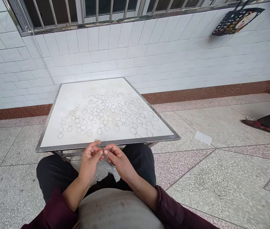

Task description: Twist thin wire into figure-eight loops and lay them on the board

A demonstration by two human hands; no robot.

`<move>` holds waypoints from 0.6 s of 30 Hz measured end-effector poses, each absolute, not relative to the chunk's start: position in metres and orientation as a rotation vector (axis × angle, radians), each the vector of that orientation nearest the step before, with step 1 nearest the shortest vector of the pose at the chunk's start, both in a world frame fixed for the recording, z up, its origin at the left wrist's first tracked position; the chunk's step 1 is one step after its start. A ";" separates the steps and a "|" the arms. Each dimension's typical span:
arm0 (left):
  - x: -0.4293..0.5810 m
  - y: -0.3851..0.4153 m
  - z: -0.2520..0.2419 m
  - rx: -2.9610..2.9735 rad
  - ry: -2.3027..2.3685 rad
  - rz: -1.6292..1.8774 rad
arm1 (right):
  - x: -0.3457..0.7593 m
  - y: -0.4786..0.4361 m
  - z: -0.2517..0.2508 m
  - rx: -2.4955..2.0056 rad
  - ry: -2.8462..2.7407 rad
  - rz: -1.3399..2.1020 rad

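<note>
Holding a thin wire loop by the fingertips, the left hand and right hand are narrow and close together, just near the front edge of the metal-framed white table, with many small wire figures lying farther on it.

We face a white tiled wall with a barred window above, a brown skirting band below, and a speckled terrazzo floor underfoot.
</note>
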State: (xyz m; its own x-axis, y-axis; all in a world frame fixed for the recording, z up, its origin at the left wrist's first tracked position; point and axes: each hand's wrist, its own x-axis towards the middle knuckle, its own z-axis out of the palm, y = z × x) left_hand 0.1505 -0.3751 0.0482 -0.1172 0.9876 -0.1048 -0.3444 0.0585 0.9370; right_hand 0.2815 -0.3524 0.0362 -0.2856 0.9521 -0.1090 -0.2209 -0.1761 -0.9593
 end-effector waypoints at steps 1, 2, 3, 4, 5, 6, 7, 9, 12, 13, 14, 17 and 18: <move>0.150 -0.375 0.047 0.829 1.089 1.392 | 0.282 -0.352 0.036 -0.980 -1.139 1.632; 0.149 -0.375 0.047 0.840 1.100 1.396 | 0.282 -0.352 0.036 -0.980 -1.134 1.638; 0.148 -0.374 0.046 0.856 1.113 1.399 | 0.283 -0.351 0.036 -0.981 -1.127 1.642; 0.147 -0.374 0.046 0.875 1.126 1.399 | 0.284 -0.351 0.036 -0.984 -1.117 1.644; 0.146 -0.374 0.045 0.895 1.138 1.398 | 0.284 -0.350 0.036 -0.987 -1.107 1.642; 0.146 -0.374 0.045 0.914 1.146 1.396 | 0.285 -0.350 0.036 -0.991 -1.099 1.641; 0.145 -0.374 0.045 0.932 1.152 1.391 | 0.285 -0.349 0.036 -0.996 -1.094 1.640; 0.144 -0.375 0.044 0.972 1.163 1.380 | 0.286 -0.348 0.035 -1.004 -1.089 1.644; 0.144 -0.376 0.044 1.036 1.180 1.371 | 0.285 -0.348 0.035 -1.002 -1.072 1.645; 0.144 -0.376 0.044 1.045 1.182 1.367 | 0.285 -0.348 0.035 -1.002 -1.062 1.645; 0.143 -0.376 0.044 1.045 1.178 1.362 | 0.284 -0.348 0.036 -1.003 -1.048 1.648; 0.142 -0.377 0.042 1.001 1.143 1.334 | 0.284 -0.347 0.037 -0.992 -0.990 1.671; 0.141 -0.377 0.042 0.969 1.127 1.328 | 0.284 -0.347 0.037 -0.983 -0.970 1.685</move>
